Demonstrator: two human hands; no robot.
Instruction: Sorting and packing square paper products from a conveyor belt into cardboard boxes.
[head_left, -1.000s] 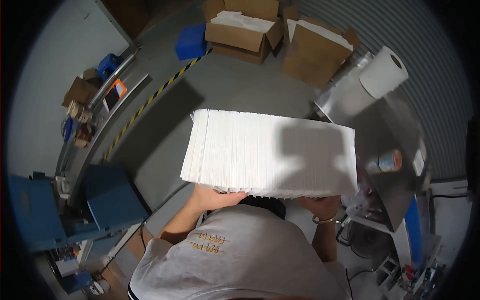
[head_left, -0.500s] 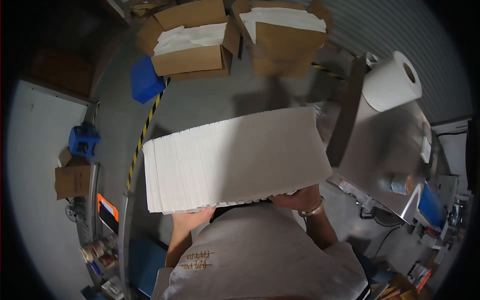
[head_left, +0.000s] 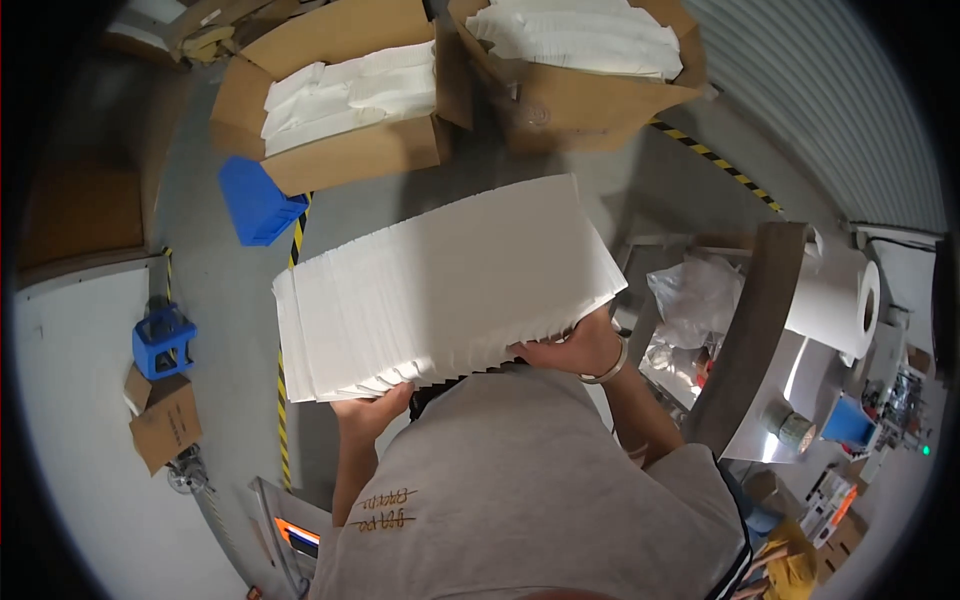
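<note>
A long stack of white folded paper sheets (head_left: pixel 440 285) is held up in front of my chest, its left end nearer and lower than its right. My left hand (head_left: pixel 372 410) grips the stack's near lower edge at the left, thumb on top. My right hand (head_left: pixel 575 348), with a bracelet at the wrist, clasps the near edge toward the right end. The fingers of both hands are mostly hidden beneath the stack. Beyond it stand two open cardboard boxes, the left box (head_left: pixel 355 160) and the right box (head_left: pixel 580 105), both filled with similar white paper.
A blue bin (head_left: pixel 258 200) sits by the left box, near black-and-yellow floor tape (head_left: pixel 283 420). At the right is a metal table (head_left: pixel 790 385) with a large white roll (head_left: pixel 835 300) and crumpled clear plastic (head_left: pixel 697 295) beside it. A blue stool (head_left: pixel 165 342) stands far left.
I have moved forward with the stack, and the boxes now appear nearer. The metal table has shifted to the right and backward in view. Both hands keep their hold.
</note>
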